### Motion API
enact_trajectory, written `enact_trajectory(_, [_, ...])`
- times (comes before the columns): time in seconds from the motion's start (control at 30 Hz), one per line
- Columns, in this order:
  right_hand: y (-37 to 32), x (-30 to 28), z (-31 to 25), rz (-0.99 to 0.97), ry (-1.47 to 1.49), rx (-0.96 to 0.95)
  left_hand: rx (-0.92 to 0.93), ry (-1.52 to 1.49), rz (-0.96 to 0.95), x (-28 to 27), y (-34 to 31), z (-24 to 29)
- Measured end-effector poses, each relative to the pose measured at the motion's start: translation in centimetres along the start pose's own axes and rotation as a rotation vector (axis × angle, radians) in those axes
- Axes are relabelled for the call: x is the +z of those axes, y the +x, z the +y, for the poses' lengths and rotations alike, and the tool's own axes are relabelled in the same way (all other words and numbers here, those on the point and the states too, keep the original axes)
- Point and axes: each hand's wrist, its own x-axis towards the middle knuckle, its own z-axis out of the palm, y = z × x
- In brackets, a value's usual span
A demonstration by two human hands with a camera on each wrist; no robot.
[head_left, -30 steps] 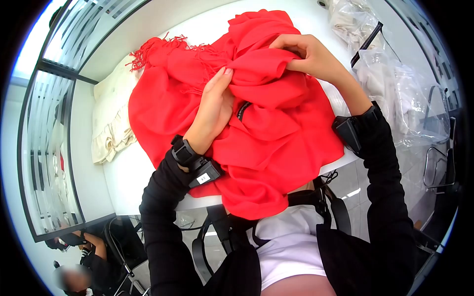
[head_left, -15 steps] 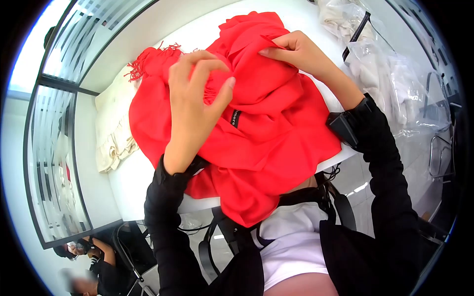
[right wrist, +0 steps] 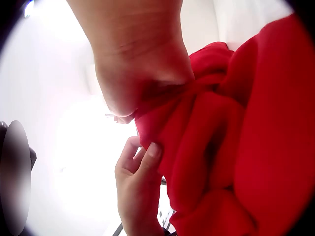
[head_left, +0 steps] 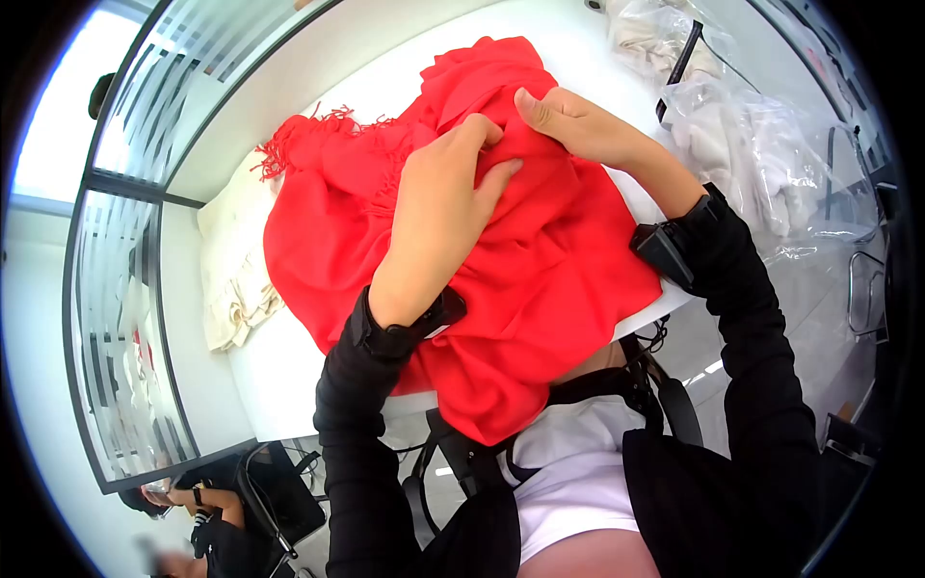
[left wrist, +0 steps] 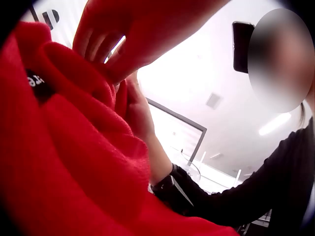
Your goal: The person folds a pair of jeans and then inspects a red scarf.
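Observation:
A large red fringed scarf (head_left: 540,260) lies bunched in loose folds on the white table. At its upper part, my left hand (head_left: 438,207) pinches a fold between thumb and fingers, as the right wrist view shows with the left thumb (right wrist: 153,150) on the cloth. Close by on the right, my right hand (head_left: 597,130) holds gathered cloth, its thumb raised in the head view; its other fingers are mostly hidden. A black label (left wrist: 39,86) with white letters shows on the scarf in the left wrist view. The fringe (head_left: 299,135) lies at the far left.
Folded cream cloth (head_left: 231,279) lies on the table (head_left: 279,385) by the left partition. Clear plastic bags (head_left: 761,164) with pale contents stand at the right. A chair (head_left: 674,405) is under the front edge. Another person (head_left: 226,539) sits beyond the partition at lower left.
My left hand let go of the scarf, lifted off with spread fingers, then moved right to the cloth beside my right hand. The right hand stayed at the upper folds, its thumb now raised.

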Motion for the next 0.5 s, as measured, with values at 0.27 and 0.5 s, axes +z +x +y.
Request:
enact_trajectory(0.27, [0.1,-1.2,0.5,-0.038,0.007,0.021,0.023,-0.062,0.098,-0.9,0.5,-0.5])
enact_trajectory(0.5, [0.1,-1.2,0.0,0.002,0.010,-0.041,0.064,-0.127,0.076,-1.9,0.9,-0.7])
